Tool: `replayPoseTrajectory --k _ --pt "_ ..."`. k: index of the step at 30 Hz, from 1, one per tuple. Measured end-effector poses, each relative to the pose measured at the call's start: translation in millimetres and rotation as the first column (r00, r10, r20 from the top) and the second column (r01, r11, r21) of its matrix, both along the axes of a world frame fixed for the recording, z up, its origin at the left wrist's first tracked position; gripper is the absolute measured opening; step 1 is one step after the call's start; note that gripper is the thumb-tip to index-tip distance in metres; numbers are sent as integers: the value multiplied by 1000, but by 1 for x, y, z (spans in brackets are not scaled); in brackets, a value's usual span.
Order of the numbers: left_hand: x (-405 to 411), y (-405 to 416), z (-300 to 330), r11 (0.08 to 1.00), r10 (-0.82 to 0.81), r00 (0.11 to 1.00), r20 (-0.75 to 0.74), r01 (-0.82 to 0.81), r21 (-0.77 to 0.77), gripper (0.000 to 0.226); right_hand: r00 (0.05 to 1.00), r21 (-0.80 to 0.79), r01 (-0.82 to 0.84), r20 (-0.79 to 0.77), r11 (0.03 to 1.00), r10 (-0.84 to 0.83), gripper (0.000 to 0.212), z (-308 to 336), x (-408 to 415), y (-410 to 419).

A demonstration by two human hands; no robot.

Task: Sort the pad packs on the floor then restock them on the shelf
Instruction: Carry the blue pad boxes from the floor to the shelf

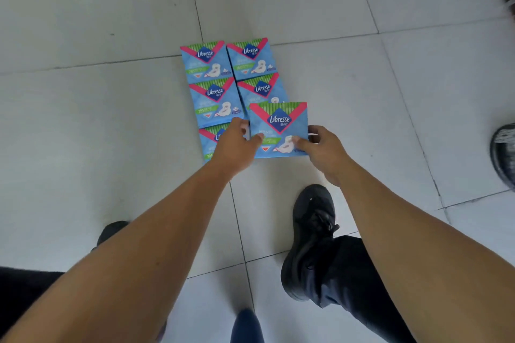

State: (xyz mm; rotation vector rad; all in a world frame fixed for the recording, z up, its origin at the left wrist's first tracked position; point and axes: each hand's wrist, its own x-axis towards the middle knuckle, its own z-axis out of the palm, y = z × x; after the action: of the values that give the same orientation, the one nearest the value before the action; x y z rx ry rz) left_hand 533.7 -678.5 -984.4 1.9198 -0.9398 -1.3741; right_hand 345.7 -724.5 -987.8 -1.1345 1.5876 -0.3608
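I hold the sixth pad pack [279,131] between both hands, my left hand [237,145] pinching its left edge with thumb on the face, my right hand [324,149] pinching its right edge the same way; it sits straight ahead of me, logo end pointing away, its long axis running away from me like the others. The landmark is the middle-left pack [216,101]; the held pack is just right of it and a little nearer me, overlapping the middle-right pack [262,92], with the near-left pack [213,145] partly under my left wrist; two far packs [206,60] [250,57] lie beyond the landmark. I judge the open slot to be right of the near-left pack, below the middle-right one, so the move is a short pull toward me and down; both hands are equally near. Bare floor tile [362,108] lies right of the held pack; my black shoe [312,237] stands nearer me, limiting room there.
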Motion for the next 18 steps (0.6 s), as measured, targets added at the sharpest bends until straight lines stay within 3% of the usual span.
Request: replayPoseTrajectory --k 5,12,18 --pt "49 19 78 989 95 991 -95 -105 -108 29 991 -141 -128 27 982 133 23 95 43 7" --pt "115 88 206 930 173 984 -37 -176 -324 34 947 -355 -269 73 896 313 22 221 106 51" --pt "162 185 294 851 302 953 37 -252 -461 49 849 -472 -424 90 773 521 28 302 169 107"
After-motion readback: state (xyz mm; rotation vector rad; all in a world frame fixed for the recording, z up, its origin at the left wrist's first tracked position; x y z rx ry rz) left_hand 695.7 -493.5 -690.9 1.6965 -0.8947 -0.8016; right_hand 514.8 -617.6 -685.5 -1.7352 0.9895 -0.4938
